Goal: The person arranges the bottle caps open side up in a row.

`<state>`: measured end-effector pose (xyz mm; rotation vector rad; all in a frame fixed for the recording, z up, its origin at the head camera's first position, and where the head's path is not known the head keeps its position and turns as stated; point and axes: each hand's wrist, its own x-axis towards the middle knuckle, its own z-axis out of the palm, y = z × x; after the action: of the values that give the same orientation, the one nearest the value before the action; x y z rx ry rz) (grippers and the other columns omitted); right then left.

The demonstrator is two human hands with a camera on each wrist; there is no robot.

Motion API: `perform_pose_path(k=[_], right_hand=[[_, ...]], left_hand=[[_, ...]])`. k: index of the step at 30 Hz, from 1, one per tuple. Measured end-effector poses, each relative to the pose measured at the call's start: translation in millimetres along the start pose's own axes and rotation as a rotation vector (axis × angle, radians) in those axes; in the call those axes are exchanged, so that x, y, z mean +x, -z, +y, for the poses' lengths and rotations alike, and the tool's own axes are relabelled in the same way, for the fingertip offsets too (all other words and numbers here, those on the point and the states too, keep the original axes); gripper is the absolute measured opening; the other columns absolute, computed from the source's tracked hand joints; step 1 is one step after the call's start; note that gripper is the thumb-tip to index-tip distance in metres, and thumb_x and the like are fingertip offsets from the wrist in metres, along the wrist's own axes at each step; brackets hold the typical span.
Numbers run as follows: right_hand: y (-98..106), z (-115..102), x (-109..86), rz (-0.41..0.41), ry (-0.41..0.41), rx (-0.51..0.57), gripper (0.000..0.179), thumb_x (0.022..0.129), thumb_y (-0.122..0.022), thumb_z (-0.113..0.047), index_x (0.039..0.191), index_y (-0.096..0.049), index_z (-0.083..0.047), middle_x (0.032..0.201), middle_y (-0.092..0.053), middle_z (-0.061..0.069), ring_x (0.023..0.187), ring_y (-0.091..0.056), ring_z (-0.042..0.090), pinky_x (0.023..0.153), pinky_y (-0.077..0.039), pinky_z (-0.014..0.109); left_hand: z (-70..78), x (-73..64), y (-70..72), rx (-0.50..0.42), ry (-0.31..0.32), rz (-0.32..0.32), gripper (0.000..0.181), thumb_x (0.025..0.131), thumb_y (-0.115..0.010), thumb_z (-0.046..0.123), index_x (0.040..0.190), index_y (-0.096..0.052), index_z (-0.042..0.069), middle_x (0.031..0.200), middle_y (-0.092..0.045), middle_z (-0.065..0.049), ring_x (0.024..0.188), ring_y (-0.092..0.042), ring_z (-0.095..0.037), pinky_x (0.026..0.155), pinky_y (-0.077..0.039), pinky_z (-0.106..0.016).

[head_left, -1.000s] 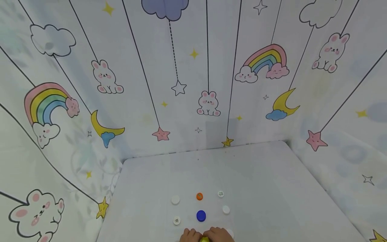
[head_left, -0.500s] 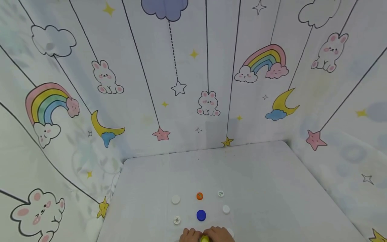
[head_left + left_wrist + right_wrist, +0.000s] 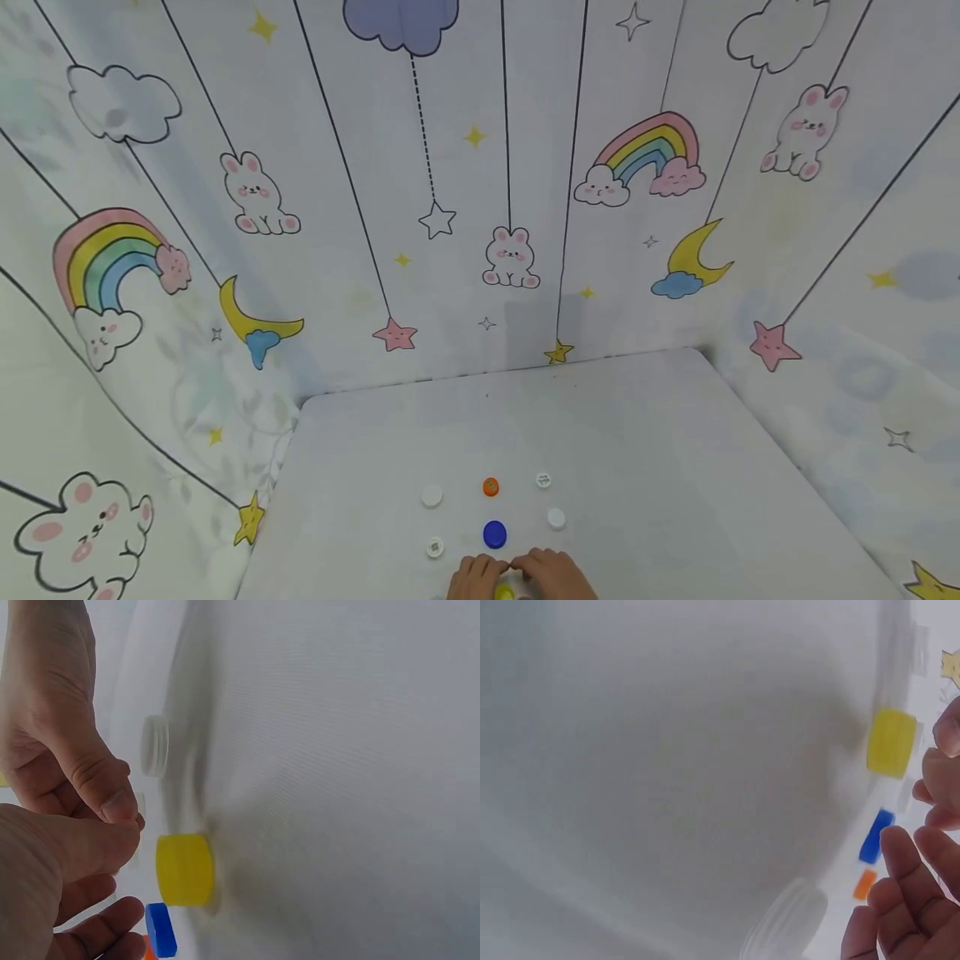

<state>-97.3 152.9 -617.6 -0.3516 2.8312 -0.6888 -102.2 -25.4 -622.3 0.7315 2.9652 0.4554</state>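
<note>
A yellow bottle cap (image 3: 504, 592) stands on the white-covered table at the bottom of the head view. Both hands hover over and around it, and the left wrist view shows its yellow side (image 3: 185, 870) apart from the fingers. My left hand (image 3: 476, 577) is on its left with fingers loosely bent. On the other side is my right hand (image 3: 553, 575), its fingers loosely bent too. Their fingertips come close together above the cap. I see nothing held in either hand. Just beyond lies a blue cap (image 3: 494, 534).
Farther out are an orange cap (image 3: 491, 487) and several white caps, among them one at the left (image 3: 432, 497) and one at the right (image 3: 556, 518). A larger ridged white cap (image 3: 786, 921) lies near my right hand. A patterned curtain (image 3: 450, 167) surrounds the table.
Earlier both hands touched the yellow cap at its sides. Now the fingers have come off it and risen slightly, and the right hand has shifted right. The view has turned a little.
</note>
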Motion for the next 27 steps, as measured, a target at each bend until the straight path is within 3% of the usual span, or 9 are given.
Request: perform_pose_path(k=[7,12,14,19,23,27], right_hand=[[7.4,12.3,-10.4,0.069,-0.025,0.042,0.04,0.079,-0.057,-0.057,0.109,-0.057,-0.031,0.097,-0.054,-0.018,0.086,-0.047,0.01,0.078,-0.047,0.043],[14.6,14.1,-19.3,0.094,-0.03,0.054,0.064,0.065,-0.061,-0.07,0.113,-0.054,-0.029,0.101,-0.054,-0.015,0.09,-0.046,0.012,0.074,-0.049,0.041],[14.6,14.3,-22.9,0.109,-0.028,0.045,0.076,0.057,-0.059,-0.077,0.115,-0.052,-0.028,0.104,-0.054,-0.013,0.092,-0.045,0.013,0.074,-0.049,0.041],[14.6,17.3,-29.4,0.128,-0.07,0.045,0.075,0.059,-0.058,-0.077,0.115,-0.052,-0.028,0.105,-0.053,-0.012,0.094,-0.045,0.014,0.076,-0.049,0.045],[17.9,21.7,-33.2,0.123,-0.141,0.072,0.061,0.068,-0.059,-0.069,0.113,-0.054,-0.028,0.107,-0.055,-0.008,0.095,-0.047,0.018,0.078,-0.046,0.052],[19.9,30.1,-37.9,0.147,-0.174,0.074,0.043,0.079,-0.059,-0.055,0.111,-0.056,-0.027,0.111,-0.056,-0.001,0.098,-0.05,0.024,0.08,-0.043,0.057]], left_hand=[[9.6,7.1,-2.9,-0.102,-0.087,0.067,0.085,0.059,-0.043,0.085,0.111,-0.055,0.019,0.097,-0.047,0.011,0.085,-0.04,-0.009,0.077,-0.041,-0.035],[12.7,9.9,-8.8,-0.127,-0.15,0.142,0.075,0.066,-0.046,0.079,0.11,-0.054,0.019,0.095,-0.046,0.012,0.083,-0.038,-0.006,0.073,-0.042,-0.03],[15.4,10.8,-7.4,-0.13,-0.137,0.124,0.076,0.065,-0.046,0.08,0.111,-0.054,0.02,0.096,-0.047,0.011,0.086,-0.041,-0.008,0.077,-0.044,-0.034],[23.6,19.7,-3.9,-0.185,-0.079,-0.012,0.083,0.059,-0.044,0.085,0.111,-0.054,0.021,0.098,-0.05,0.01,0.091,-0.046,-0.013,0.085,-0.042,-0.046],[29.2,27.0,-7.6,-0.2,-0.106,-0.02,0.079,0.06,-0.048,0.083,0.11,-0.055,0.022,0.097,-0.05,0.012,0.086,-0.044,-0.009,0.083,-0.043,-0.041],[33.7,34.6,-8.0,-0.203,-0.12,-0.062,0.062,0.07,-0.057,0.068,0.108,-0.057,0.019,0.091,-0.051,0.011,0.082,-0.044,-0.008,0.081,-0.044,-0.038]])
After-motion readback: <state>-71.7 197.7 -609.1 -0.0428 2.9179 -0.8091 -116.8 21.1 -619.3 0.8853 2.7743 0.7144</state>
